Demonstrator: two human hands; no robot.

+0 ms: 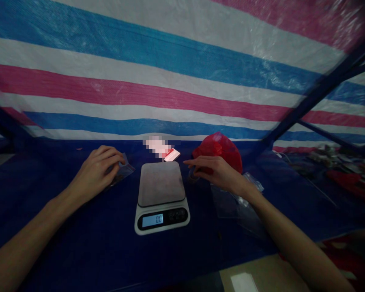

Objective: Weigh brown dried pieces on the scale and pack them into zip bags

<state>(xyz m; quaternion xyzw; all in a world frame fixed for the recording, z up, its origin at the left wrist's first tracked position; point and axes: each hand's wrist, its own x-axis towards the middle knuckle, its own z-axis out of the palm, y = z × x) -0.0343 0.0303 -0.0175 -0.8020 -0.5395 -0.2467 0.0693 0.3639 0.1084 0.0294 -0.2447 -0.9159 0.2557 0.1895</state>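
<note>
A small digital kitchen scale [162,196] stands on the dark blue table [79,239] between my hands, its platform bare and its lit display near me. My left hand [97,170] rests left of the scale, fingers curled on a small clear plastic bag [123,171]. My right hand [214,172] reaches in from the right with a finger stretched toward the scale's far right corner; it touches a small round object I cannot make out. A red plastic bag [220,148] bulges just behind that hand.
Clear plastic bags [235,200] lie under my right forearm. A small red and white card [172,155] lies behind the scale. A striped tarp [170,81] forms the back wall. Dark metal frame bars [316,97] slant at right, with clutter [337,162] beyond.
</note>
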